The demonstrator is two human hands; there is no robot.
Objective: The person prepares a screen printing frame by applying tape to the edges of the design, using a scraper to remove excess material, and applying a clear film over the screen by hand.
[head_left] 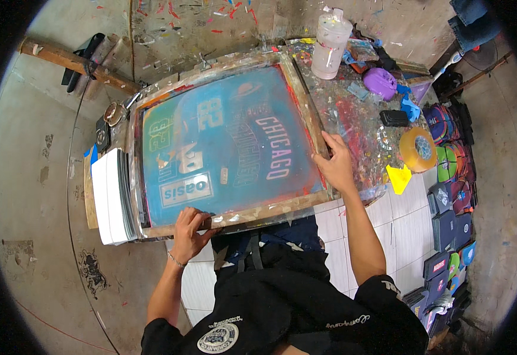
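Note:
A wooden-framed printing screen (264, 212) with blue mesh and pale stencil lettering and shapes lies on a paint-spattered table (362, 145). My left hand (192, 232) has its fingers bent over the screen's near wooden edge, left of centre. My right hand (335, 158) grips the right side of the frame, with thumb and fingers at the wood. Beside the screen's left side is a thick stack of white sheets (108, 195).
Right: a plastic jug (329, 44), purple object (379, 83), black case (394, 118), tape roll (418, 148), yellow scrap (399, 179), and stacks of dark and colourful bags (445, 225). Left: a small container (114, 113) and wall-mounted wooden rail (69, 65). A tiled floor (400, 236) shows below.

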